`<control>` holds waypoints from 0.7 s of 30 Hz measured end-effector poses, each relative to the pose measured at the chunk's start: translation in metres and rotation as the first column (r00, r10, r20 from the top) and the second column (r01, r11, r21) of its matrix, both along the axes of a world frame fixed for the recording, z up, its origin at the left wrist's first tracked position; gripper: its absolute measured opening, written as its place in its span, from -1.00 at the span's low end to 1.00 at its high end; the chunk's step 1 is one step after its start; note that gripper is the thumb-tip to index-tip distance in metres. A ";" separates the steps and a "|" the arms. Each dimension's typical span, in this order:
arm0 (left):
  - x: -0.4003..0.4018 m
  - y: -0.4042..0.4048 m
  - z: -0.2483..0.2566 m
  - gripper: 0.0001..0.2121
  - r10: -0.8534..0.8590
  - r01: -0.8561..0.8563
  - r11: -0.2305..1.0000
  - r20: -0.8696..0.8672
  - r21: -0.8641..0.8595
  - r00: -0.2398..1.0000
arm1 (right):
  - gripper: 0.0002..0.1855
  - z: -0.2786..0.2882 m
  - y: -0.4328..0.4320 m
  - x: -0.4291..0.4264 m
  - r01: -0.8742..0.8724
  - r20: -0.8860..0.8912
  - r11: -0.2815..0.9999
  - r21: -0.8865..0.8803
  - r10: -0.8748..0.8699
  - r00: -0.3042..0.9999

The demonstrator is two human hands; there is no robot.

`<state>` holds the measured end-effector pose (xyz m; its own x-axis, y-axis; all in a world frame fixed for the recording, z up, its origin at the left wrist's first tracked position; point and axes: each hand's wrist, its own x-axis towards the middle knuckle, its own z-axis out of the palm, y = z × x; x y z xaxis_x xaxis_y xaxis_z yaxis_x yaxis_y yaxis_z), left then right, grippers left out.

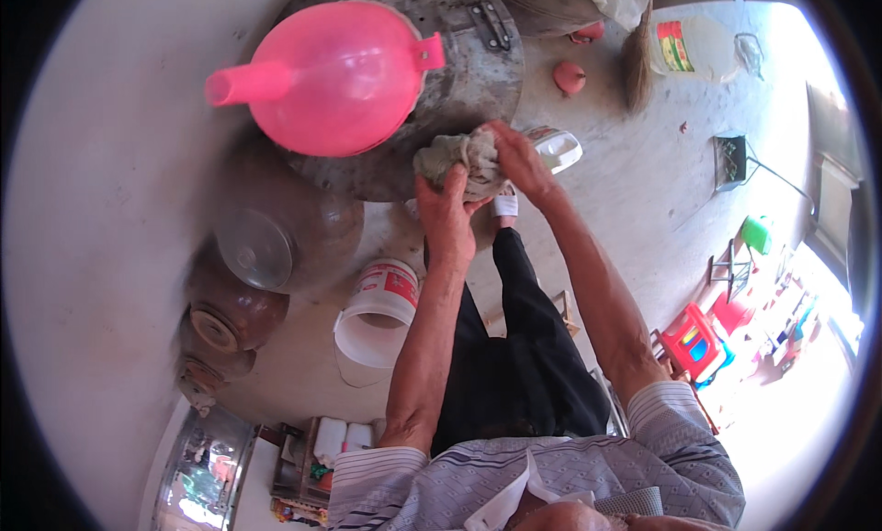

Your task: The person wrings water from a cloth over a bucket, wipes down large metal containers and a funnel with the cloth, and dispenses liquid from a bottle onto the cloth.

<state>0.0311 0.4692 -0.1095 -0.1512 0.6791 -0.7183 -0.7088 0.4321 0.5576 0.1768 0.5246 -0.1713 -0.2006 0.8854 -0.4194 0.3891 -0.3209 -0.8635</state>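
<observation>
My left hand (448, 217) grips a crumpled greyish cloth (463, 162) from below, its thumb laid over the folds. On the cloth's right side are the fingers of my right hand (517, 155), also closed on it. Both hands are at the near edge of a large round metal lid or drum top (475, 83), worn and stained, with a metal handle (490, 24). A large pink plastic funnel (337, 76) lies on that surface, its spout pointing left. Part of a white plastic container (558, 151) shows just beyond my right hand.
Brown glazed jars (244, 310) stand along the left wall, near a clear round lid (255, 248). A white bucket (375, 334) is left of my legs. A straw broom (639, 69), a large plastic bottle (696, 49) and a long-handled dustpan (730, 162) are at right.
</observation>
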 end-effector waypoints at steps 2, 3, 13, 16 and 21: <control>0.004 0.001 -0.006 -0.59 -0.043 0.044 0.999 -0.042 0.002 0.998 | -0.39 0.042 0.006 0.003 0.127 -0.416 0.933 -0.336 -0.268 0.869; 0.015 0.006 -0.008 -0.62 -0.089 0.089 0.996 -0.033 0.009 0.995 | -0.39 0.051 0.002 0.015 0.139 -0.416 0.933 -0.331 -0.276 0.866; -0.018 0.009 -0.019 -0.55 -0.452 0.563 0.818 -0.475 0.117 0.755 | -0.21 0.033 0.031 0.050 0.295 -0.247 0.940 -0.171 -0.331 0.911; -0.055 0.005 -0.019 -0.55 -0.490 0.731 0.640 -0.858 -0.237 0.151 | -0.30 0.010 0.062 0.069 0.342 -0.236 0.931 -0.125 -0.363 0.902; -0.103 0.012 -0.010 -0.48 -0.473 0.578 0.559 -0.801 -0.595 -0.367 | -0.35 0.017 0.113 0.084 0.563 -0.304 0.823 0.080 -0.517 0.800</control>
<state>-0.0717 0.4814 -0.1191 -0.0764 0.9402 -0.3320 0.9161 0.1977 0.3489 0.2610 0.6373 -0.1540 0.2502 0.9308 -0.2663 -0.0496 -0.2624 -0.9637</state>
